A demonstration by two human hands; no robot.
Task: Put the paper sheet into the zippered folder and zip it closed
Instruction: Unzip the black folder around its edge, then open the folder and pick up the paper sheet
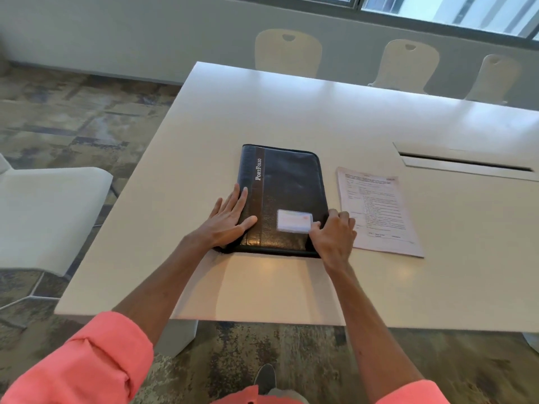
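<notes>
right hand [332, 237] pinched at the zippered folder [284, 196] edge; paper sheet [379, 211] lay at three o'clock, left hand [229, 221] flat, open.

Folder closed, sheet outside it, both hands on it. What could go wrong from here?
1. The right hand is bunched at the folder's right edge; whether it has a grip on a zip pull cannot be seen, so a tug may slip.
2. The sheet lies close beside that hand, which could brush or crease it.
3. The left hand presses only the spine side, so the folder may skid on the glossy table.
</notes>
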